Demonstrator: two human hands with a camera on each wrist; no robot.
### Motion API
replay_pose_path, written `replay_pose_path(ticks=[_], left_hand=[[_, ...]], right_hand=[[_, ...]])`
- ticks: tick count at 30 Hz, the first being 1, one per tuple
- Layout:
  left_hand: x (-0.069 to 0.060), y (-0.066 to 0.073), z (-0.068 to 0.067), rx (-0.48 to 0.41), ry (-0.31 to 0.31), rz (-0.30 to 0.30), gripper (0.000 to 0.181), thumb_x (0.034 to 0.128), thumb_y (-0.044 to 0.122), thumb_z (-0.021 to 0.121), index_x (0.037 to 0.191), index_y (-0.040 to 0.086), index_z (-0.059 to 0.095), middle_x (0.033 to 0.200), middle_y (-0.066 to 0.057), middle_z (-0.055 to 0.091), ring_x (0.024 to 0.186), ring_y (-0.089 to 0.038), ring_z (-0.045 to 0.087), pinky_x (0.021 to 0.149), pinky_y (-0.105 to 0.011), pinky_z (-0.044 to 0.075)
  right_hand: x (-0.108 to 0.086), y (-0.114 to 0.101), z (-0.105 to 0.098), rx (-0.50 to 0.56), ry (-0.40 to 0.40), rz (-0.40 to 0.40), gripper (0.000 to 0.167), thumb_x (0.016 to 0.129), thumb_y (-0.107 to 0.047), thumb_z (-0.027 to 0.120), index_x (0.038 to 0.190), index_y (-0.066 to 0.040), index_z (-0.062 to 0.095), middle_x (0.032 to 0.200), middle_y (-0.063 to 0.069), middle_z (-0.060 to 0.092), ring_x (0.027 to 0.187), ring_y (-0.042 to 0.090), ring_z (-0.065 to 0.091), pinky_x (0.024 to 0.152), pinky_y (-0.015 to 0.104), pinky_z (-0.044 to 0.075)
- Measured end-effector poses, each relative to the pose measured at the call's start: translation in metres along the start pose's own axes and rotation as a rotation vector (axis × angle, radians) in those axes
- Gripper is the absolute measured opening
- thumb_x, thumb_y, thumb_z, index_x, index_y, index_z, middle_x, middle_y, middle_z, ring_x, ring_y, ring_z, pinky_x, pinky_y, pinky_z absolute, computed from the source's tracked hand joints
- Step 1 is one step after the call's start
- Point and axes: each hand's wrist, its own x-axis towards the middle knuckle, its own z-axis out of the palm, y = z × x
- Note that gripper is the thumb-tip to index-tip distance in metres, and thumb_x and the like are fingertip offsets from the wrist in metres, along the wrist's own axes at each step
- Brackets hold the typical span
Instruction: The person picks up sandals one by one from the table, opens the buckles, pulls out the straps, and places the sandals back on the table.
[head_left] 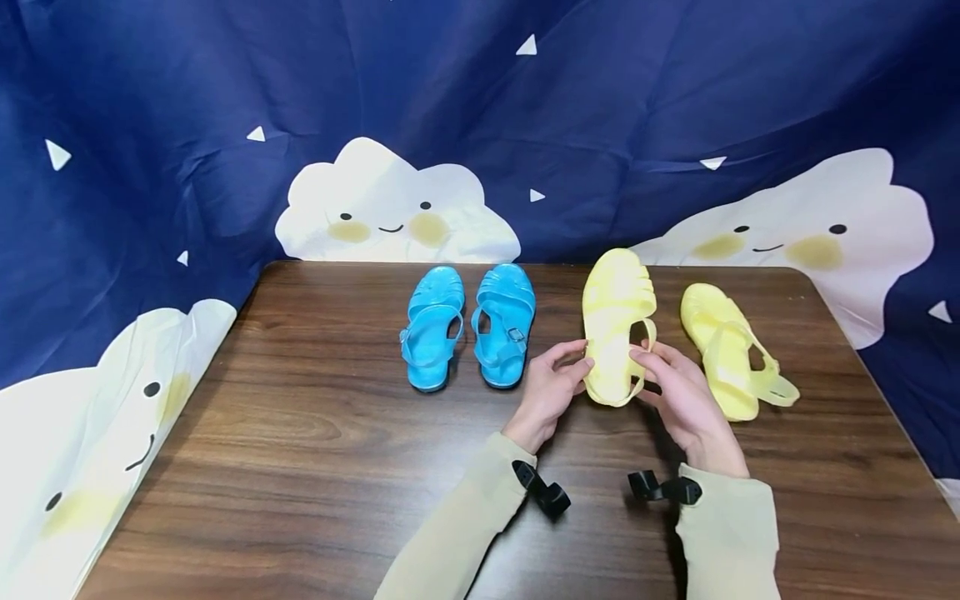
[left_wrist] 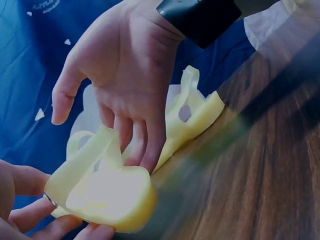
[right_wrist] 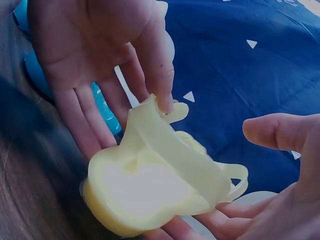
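Note:
A yellow sandal [head_left: 609, 367] is held just above the table, toe pointing away. My left hand [head_left: 547, 390] grips its left side, thumb on top at the edge. In the right wrist view, the thumb of that left hand [right_wrist: 100, 55] pinches the heel strap near its end. My right hand [head_left: 688, 404] is at the sandal's right side. Its fingers extend along and under the sole, while its thumb stands apart from the sandal in both wrist views. The matching yellow sandal [head_left: 723, 358] lies to the right on the table, tilted, its strap spread outward.
Two blue sandals, the left one [head_left: 431, 333] and the right one [head_left: 506, 325], stand side by side left of my hands. The brown wooden table [head_left: 285, 433] ends at a dark blue curtain [head_left: 600, 108] with white clouds. Black straps circle both sleeves.

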Motion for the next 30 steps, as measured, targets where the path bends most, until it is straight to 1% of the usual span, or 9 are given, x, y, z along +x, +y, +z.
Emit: replay_pose_path(ticks=[3, 5, 10, 14, 16, 19, 23, 26, 30], left_hand=[[0.000, -0.002, 0.001, -0.009, -0.004, -0.009, 0.029, 0.0907, 0.011, 0.066, 0.119, 0.015, 0.068, 0.117, -0.005, 0.066, 0.092, -0.009, 0.063, 0.077, -0.030, 0.056], [0.000, -0.004, 0.001, -0.006, -0.005, -0.014, 0.030, 0.0912, 0.011, 0.065, 0.121, 0.014, 0.067, 0.119, -0.005, 0.066, 0.092, -0.009, 0.062, 0.077, -0.030, 0.056], [0.001, -0.007, 0.002, 0.006, -0.014, -0.022, 0.032, 0.0914, 0.011, 0.064, 0.124, 0.014, 0.065, 0.121, -0.006, 0.065, 0.092, -0.009, 0.062, 0.076, -0.029, 0.056], [0.003, -0.008, 0.003, 0.001, -0.022, -0.041, 0.034, 0.0912, 0.011, 0.065, 0.124, 0.016, 0.064, 0.121, -0.004, 0.065, 0.094, -0.010, 0.062, 0.077, -0.028, 0.055], [0.003, -0.009, 0.003, 0.008, -0.031, -0.047, 0.035, 0.0914, 0.010, 0.064, 0.126, 0.016, 0.063, 0.123, -0.004, 0.064, 0.095, -0.010, 0.061, 0.079, -0.029, 0.055], [0.003, -0.011, 0.003, 0.009, -0.047, -0.053, 0.038, 0.0917, 0.009, 0.063, 0.129, 0.016, 0.061, 0.127, -0.005, 0.061, 0.099, -0.012, 0.061, 0.084, -0.032, 0.054], [0.003, -0.013, 0.003, -0.009, -0.070, -0.059, 0.043, 0.0923, 0.009, 0.062, 0.134, 0.013, 0.056, 0.132, -0.009, 0.058, 0.107, -0.015, 0.061, 0.089, -0.033, 0.054], [0.003, -0.015, 0.004, -0.023, -0.089, -0.063, 0.047, 0.0926, 0.010, 0.061, 0.138, 0.011, 0.051, 0.137, -0.012, 0.055, 0.111, -0.016, 0.059, 0.091, -0.033, 0.052], [0.003, -0.017, 0.006, -0.027, -0.144, -0.071, 0.055, 0.0921, 0.009, 0.061, 0.144, 0.009, 0.043, 0.146, -0.013, 0.046, 0.120, -0.018, 0.055, 0.097, -0.032, 0.048]], right_hand=[[0.000, 0.000, -0.001, -0.014, -0.003, 0.017, 0.074, 0.097, -0.037, 0.056, 0.149, 0.001, 0.019, 0.123, -0.004, 0.047, 0.104, 0.011, 0.045, 0.093, 0.031, 0.039], [0.001, 0.001, 0.000, -0.015, -0.009, 0.027, 0.081, 0.097, -0.036, 0.056, 0.151, 0.003, 0.011, 0.127, -0.002, 0.044, 0.106, 0.011, 0.043, 0.095, 0.031, 0.037], [0.004, 0.003, 0.001, -0.010, 0.002, 0.048, 0.081, 0.098, -0.034, 0.055, 0.152, 0.004, 0.008, 0.135, 0.004, 0.037, 0.108, 0.011, 0.040, 0.099, 0.034, 0.036], [0.006, 0.005, 0.002, -0.018, 0.018, 0.063, 0.079, 0.099, -0.034, 0.053, 0.152, 0.003, 0.008, 0.150, 0.014, 0.021, 0.111, 0.012, 0.036, 0.102, 0.036, 0.034], [0.007, 0.006, 0.002, -0.026, 0.021, 0.071, 0.079, 0.099, -0.034, 0.053, 0.153, 0.002, 0.008, 0.154, 0.014, 0.014, 0.113, 0.013, 0.035, 0.102, 0.036, 0.034], [0.008, 0.007, 0.002, -0.026, 0.023, 0.078, 0.080, 0.098, -0.035, 0.054, 0.153, 0.002, 0.008, 0.147, 0.011, 0.027, 0.112, 0.013, 0.036, 0.102, 0.036, 0.034], [0.008, 0.008, 0.001, -0.010, 0.026, 0.070, 0.080, 0.098, -0.035, 0.055, 0.153, 0.002, 0.009, 0.128, -0.002, 0.039, 0.110, 0.012, 0.040, 0.103, 0.035, 0.034], [0.008, 0.008, 0.001, -0.010, 0.026, 0.060, 0.081, 0.098, -0.035, 0.054, 0.153, 0.002, 0.008, 0.138, 0.006, 0.035, 0.113, 0.014, 0.039, 0.107, 0.038, 0.032], [0.010, 0.010, 0.001, -0.008, 0.053, 0.038, 0.079, 0.099, -0.032, 0.053, 0.153, 0.003, 0.007, 0.152, 0.014, 0.019, 0.114, 0.012, 0.038, 0.111, 0.041, 0.027]])
